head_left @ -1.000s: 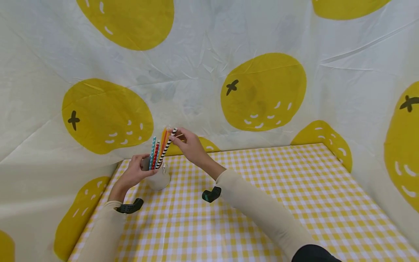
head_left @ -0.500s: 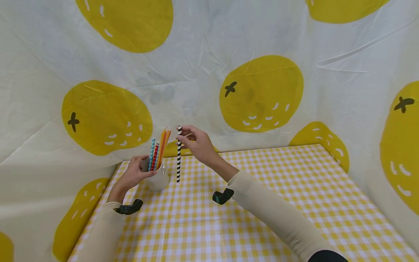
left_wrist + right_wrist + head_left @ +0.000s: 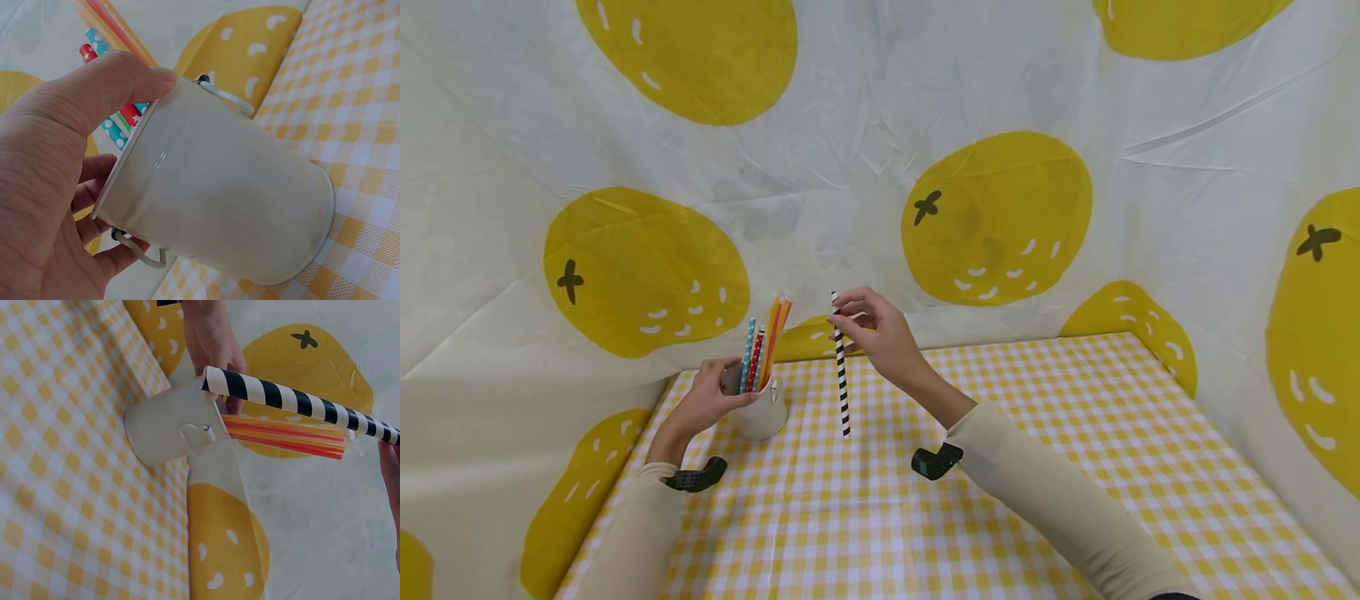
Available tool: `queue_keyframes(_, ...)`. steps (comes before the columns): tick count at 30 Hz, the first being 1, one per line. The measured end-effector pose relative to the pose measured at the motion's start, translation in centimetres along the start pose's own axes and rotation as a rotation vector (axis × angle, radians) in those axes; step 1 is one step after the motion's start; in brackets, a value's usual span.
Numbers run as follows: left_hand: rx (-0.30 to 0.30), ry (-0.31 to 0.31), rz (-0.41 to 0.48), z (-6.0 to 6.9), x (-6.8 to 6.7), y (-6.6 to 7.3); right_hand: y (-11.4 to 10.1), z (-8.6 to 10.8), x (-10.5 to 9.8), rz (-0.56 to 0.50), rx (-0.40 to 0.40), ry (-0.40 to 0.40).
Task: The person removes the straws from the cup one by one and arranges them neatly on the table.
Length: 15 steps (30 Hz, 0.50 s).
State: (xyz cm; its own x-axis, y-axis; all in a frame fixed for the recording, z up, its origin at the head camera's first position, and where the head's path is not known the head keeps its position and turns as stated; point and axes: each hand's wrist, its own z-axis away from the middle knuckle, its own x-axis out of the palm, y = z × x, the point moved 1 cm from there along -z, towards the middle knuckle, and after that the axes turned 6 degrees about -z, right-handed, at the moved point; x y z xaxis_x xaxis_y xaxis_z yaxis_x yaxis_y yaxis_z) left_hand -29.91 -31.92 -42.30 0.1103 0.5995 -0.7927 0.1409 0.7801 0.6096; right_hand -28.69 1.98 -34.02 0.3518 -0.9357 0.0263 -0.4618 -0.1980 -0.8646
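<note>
My left hand [image 3: 703,400] grips the rim of a white metal bucket [image 3: 219,181] with small handles, thumb outside and fingers round the far side. In the bucket stand straws: blue dotted ones [image 3: 748,354], a red starred one [image 3: 87,52] and an orange bunch [image 3: 287,434], which has clear plastic about its top. To the right of the bucket, my right hand [image 3: 883,333] pinches a black-and-white striped straw [image 3: 842,383] near its top end. The straw hangs nearly upright, apart from the bucket. Only a sliver of the right fingers [image 3: 390,475] shows in the right wrist view.
A yellow-and-white checked cloth [image 3: 1000,433] covers the table. Behind it and at the left hangs a pale curtain [image 3: 835,233] printed with big yellow fruit. A dark device sits on each wrist.
The right hand has drawn the striped straw out of the bucket and carried it to the right. The left hand keeps its grip on the bucket, which stays in place.
</note>
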Motion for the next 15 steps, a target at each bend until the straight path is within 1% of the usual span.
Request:
queue_keyframes(9, -0.009, -0.001, -0.011, 0.0, 0.1, 0.0, 0.3, 1.1, -1.4, 0.070, 0.004, -0.022)
queue_keyframes(12, -0.011, -0.002, -0.004, 0.0, 0.1, 0.0, 0.5, 1.4, -1.8, 0.107, 0.029, -0.030)
queue_keyframes(15, -0.012, -0.003, 0.001, -0.1, 0.0, 0.0, 0.8, 1.7, -2.1, 0.123, 0.082, -0.047)
